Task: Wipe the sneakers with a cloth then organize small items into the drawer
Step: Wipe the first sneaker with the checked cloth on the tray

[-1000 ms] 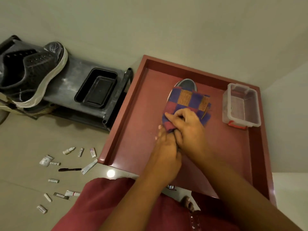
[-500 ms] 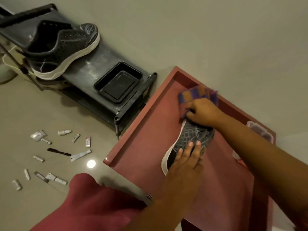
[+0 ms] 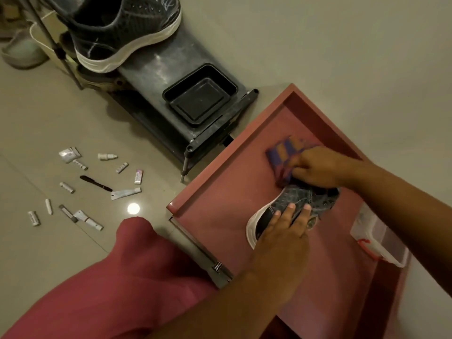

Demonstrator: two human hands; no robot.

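Observation:
A grey sneaker (image 3: 292, 200) with a white sole lies inside the open red drawer (image 3: 220, 187). My left hand (image 3: 281, 231) presses down on its heel end, fingers spread over the upper. My right hand (image 3: 318, 167) grips a blue, orange and red checked cloth (image 3: 283, 155) bunched over the sneaker's toe, which is hidden. A second dark sneaker (image 3: 122, 33) with a white sole rests on the black shoe rack (image 3: 171, 67). Several small tubes, bottles and packets (image 3: 85, 184) lie scattered on the floor to the left.
A black tray (image 3: 199, 100) sits on the rack's near end. A clear plastic box (image 3: 376, 236) with a red clip stands in the drawer at the right. Pale shoes (image 3: 22, 50) lie under the rack at far left. My knee in red cloth (image 3: 137, 265) fills the lower left.
The view has swung right and down over the second. My right hand has slid the cloth from the sneaker's middle toward its toe. My left hand now holds the heel end.

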